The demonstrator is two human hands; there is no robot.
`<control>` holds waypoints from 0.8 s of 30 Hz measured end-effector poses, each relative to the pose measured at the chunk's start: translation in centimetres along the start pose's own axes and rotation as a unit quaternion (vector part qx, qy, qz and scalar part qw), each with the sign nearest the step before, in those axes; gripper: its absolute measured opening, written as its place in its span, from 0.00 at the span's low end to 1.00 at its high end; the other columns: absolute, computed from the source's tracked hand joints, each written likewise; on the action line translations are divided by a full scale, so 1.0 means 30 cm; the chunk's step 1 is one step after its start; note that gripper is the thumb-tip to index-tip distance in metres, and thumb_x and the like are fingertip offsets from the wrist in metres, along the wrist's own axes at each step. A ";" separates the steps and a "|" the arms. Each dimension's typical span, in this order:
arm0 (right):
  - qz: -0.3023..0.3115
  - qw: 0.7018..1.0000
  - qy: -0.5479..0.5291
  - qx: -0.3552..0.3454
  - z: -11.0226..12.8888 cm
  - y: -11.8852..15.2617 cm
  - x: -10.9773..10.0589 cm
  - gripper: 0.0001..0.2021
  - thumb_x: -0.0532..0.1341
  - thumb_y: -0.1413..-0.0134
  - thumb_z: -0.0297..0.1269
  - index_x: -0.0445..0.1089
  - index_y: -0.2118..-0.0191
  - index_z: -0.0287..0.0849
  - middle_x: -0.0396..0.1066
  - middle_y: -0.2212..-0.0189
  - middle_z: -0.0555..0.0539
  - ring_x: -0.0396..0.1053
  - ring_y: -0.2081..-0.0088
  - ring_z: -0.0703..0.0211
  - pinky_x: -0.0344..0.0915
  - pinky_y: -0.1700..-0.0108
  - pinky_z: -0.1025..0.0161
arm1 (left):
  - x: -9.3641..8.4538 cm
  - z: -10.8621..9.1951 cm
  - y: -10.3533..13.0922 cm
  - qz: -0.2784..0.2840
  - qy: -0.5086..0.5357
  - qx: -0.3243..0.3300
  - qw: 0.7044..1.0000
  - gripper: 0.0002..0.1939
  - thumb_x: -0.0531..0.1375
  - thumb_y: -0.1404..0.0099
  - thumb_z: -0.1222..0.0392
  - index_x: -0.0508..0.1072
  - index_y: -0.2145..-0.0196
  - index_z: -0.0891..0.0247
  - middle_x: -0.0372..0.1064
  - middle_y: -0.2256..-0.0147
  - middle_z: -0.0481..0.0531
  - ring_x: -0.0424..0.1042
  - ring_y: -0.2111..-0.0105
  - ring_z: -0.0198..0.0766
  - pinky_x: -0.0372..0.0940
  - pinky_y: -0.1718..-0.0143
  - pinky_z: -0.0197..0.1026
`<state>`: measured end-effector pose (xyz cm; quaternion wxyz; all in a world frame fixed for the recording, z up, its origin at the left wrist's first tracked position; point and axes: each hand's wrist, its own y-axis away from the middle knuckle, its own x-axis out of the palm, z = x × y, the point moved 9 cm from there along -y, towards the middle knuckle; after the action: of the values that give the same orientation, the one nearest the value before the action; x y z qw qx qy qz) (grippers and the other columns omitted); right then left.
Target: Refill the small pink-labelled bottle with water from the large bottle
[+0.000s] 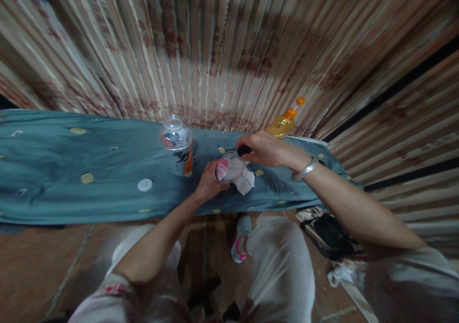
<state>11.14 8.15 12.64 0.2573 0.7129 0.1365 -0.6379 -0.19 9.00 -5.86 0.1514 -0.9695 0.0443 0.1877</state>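
Observation:
My left hand [210,183] is wrapped round a clear plastic bottle [234,166] with a pink and white label, which lies tilted to the right above the cloth. My right hand [263,148] pinches a small black cap [244,150] at the upper right end of this bottle. Whether the cap sits on the bottle's mouth or is apart from it, I cannot tell. Crumpled white tissue [245,183] shows just under the bottle. To the left stands a larger clear bottle [176,146] with an uncapped mouth and a black and orange label.
A round white lid [145,185] lies on the teal cloth-covered table [118,189]. Behind my right hand stands a yellow bottle with an orange top [283,123]. Pleated curtain [201,50] hangs along the far edge. A black bag [332,232] lies low at the right.

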 end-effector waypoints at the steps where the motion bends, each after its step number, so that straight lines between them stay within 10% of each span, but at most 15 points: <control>1: 0.002 1.000 0.000 -0.004 0.004 -0.002 -0.002 0.13 0.67 0.35 0.31 0.79 0.47 0.40 0.82 0.58 0.45 0.77 0.59 0.56 0.61 0.60 0.65 | 0.000 0.000 0.000 0.002 -0.002 -0.001 1.000 0.39 0.77 0.59 0.69 0.72 0.48 0.59 0.77 0.51 0.57 0.76 0.47 0.55 0.71 0.41 0.58; 18: 0.014 0.998 0.068 0.008 -0.008 -0.021 0.013 0.17 0.61 0.26 0.45 0.81 0.51 0.38 0.83 0.59 0.37 0.79 0.56 0.50 0.62 0.60 0.62 | 0.002 -0.016 0.002 0.015 -0.018 0.003 1.000 0.38 0.75 0.58 0.69 0.71 0.49 0.59 0.76 0.51 0.55 0.76 0.47 0.55 0.72 0.41 0.57; 24: -0.002 1.000 0.012 -0.007 -0.003 -0.009 -0.001 0.23 0.71 0.36 0.38 0.74 0.38 0.42 0.83 0.50 0.42 0.79 0.52 0.52 0.65 0.57 0.64 | 0.001 -0.016 0.000 0.020 -0.018 -0.007 1.000 0.38 0.75 0.58 0.69 0.71 0.48 0.60 0.76 0.50 0.59 0.76 0.46 0.57 0.70 0.40 0.59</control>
<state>11.08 8.44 12.64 0.2591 0.7187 0.1457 -0.6286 0.00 8.85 -5.45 0.1413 -0.9659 0.0599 0.2087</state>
